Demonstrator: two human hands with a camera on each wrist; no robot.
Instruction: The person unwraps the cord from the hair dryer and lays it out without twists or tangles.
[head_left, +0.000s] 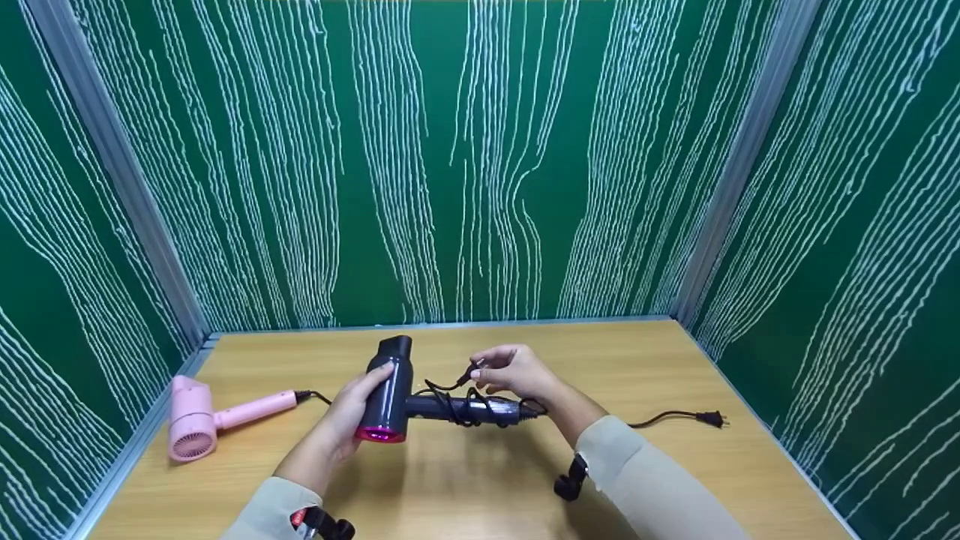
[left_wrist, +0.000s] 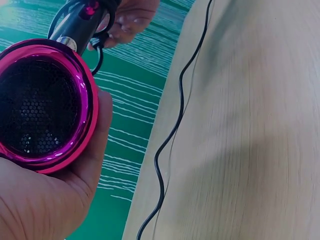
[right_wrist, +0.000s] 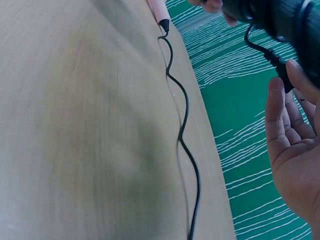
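My left hand (head_left: 346, 412) grips the barrel of a dark grey hair dryer (head_left: 388, 394), held above the table with its handle pointing right. A magenta ring (left_wrist: 90, 107) circles the dryer's mesh end in the left wrist view. The black cord (head_left: 466, 409) is wound in loops round the handle. Beyond the handle, my right hand (head_left: 517, 373) pinches the plug (right_wrist: 283, 76) at the cord's end between thumb and fingers. A short stretch of cord runs from the plug back to the loops.
A pink hair dryer (head_left: 193, 420) lies at the table's left side. Its black cord (left_wrist: 181, 95) stretches across the wooden table (head_left: 465, 495) to a plug (head_left: 711, 419) on the right. Green panels with white wavy lines (head_left: 495, 165) stand along the back and both sides.
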